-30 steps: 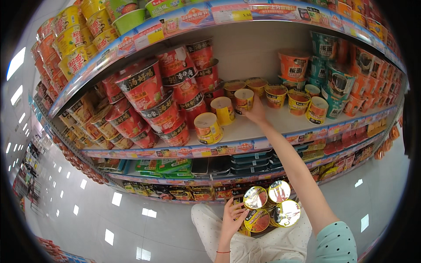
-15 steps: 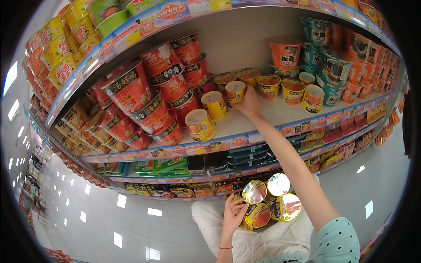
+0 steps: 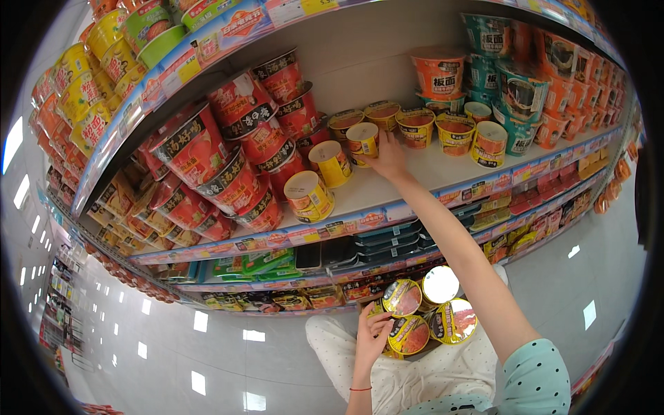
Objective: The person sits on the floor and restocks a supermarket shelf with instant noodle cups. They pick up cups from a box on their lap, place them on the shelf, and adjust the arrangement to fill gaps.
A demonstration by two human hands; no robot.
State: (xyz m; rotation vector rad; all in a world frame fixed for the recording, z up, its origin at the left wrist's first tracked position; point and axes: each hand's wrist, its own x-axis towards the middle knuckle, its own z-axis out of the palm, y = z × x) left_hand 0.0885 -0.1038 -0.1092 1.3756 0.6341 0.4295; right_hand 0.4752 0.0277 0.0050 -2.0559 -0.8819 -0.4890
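Note:
My right hand reaches up to the shelf with its fingers round a yellow instant noodle cup, printed side facing out and pale end up. Two similar yellow cups, an upturned one and another, stand left of it. Shiny-lidded noodle cups sit grouped on my lap in what looks like a shallow carton, its edge mostly hidden. Against their left side rests my left hand, fingers bent and apart, touching the cups; none is lifted.
Red noodle tubs are stacked left on the shelf. Yellow cups line its middle. Teal tubs and orange tubs stand right. Packets fill lower shelves. An upper shelf edge overhangs.
The view has shifted slightly, moving the shelf up and left in the picture. My right hand stays on the same cup, and my left hand stays beside the lap cups.

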